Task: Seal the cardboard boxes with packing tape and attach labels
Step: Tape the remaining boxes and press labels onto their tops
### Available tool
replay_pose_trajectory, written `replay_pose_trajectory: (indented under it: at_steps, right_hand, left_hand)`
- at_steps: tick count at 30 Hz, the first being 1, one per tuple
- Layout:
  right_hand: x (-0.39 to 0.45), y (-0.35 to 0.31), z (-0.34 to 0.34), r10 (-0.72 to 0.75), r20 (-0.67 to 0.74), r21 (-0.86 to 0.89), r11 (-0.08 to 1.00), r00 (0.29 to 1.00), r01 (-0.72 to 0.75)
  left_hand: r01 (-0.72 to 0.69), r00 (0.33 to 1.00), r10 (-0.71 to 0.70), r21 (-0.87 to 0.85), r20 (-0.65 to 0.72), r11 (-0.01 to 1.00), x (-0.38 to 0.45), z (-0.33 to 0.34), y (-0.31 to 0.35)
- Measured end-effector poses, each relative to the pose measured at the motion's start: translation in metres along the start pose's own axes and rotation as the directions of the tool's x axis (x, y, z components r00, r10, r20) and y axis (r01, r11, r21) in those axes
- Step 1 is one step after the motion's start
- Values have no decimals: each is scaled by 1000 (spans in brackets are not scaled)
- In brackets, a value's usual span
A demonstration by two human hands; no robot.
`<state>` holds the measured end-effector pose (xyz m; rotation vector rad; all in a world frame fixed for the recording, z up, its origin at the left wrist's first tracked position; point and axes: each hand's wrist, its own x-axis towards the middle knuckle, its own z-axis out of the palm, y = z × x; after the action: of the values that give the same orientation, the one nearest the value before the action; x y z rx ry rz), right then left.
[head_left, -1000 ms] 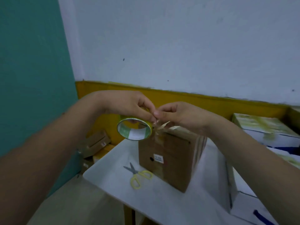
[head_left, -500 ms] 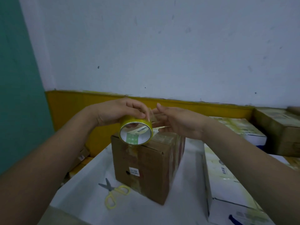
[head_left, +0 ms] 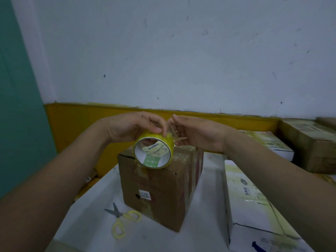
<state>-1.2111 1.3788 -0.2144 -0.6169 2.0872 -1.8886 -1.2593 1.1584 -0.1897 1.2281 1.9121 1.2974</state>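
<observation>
A brown cardboard box (head_left: 160,190) stands on the white table (head_left: 94,226), with a small white label (head_left: 145,194) on its front face. Above the box's top I hold a yellow roll of packing tape (head_left: 154,151). My left hand (head_left: 132,128) grips the roll from above, thumb inside the core. My right hand (head_left: 196,133) is just right of the roll and pinches the clear loose end of the tape (head_left: 171,131), which is pulled a short way off the roll.
Yellow-handled scissors (head_left: 121,220) lie on the table left of the box's front. A white printed carton (head_left: 252,202) sits at the right, more cartons (head_left: 312,142) behind it. Flattened cardboard (head_left: 89,180) lies below the table's left edge. A wall is close behind.
The view has shifted so the box sits more centred. My right hand has gone from pinching at the roll's edge to pulling the tape end a little way free.
</observation>
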Motion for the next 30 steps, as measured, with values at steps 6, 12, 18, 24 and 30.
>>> replay_pose_trajectory:
  at_steps: [6,12,18,24,30]
  right_hand:
    - [-4,-1,-5,-53,55,64,997,997,49]
    - [-1,-2,-14,76,-20,-3,997,997,-76]
    - [9,-12,-15,393,-141,-1,918,909,-397]
    - [-1,4,-12,469,-208,13,879,858,-477]
    - [-21,24,-12,454,-291,28,884,842,-467]
  left_hand:
    - [43,998,-42,-21,54,999,6,1,-4]
    - [195,980,-197,74,23,978,9,-9,1]
    - [332,943,-273,498,-189,801,16,-16,33]
    - [323,928,-191,438,-320,839,11,-35,14]
    - [296,907,50,717,-419,631,8,-71,-20]
